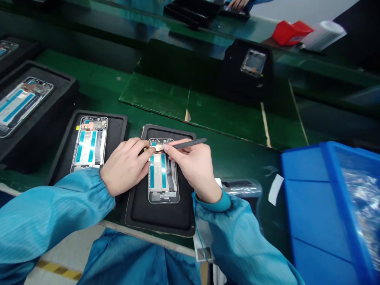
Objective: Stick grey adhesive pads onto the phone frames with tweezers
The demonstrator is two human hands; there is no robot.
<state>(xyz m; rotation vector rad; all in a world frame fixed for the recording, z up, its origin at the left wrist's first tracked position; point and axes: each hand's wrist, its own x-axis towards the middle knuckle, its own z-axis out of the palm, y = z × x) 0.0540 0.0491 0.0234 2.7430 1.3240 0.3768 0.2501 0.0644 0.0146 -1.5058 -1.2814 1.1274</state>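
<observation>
A phone frame (163,174) with blue strips lies in a black tray (162,213) right in front of me. My left hand (126,166) rests on the tray's left side, fingers curled, with a fingertip pressing a small copper-coloured part (157,147) at the frame's top. My right hand (194,166) grips a thin dark stylus-like tool (190,143), held nearly flat with its tip at the same copper part. Both sleeves are blue.
A second tray with a phone frame (89,144) lies to the left, and another (22,103) farther left. A blue plastic bin (329,209) stands at the right. Across the green belt sit a black fixture with a frame (253,63) and a red box (289,31).
</observation>
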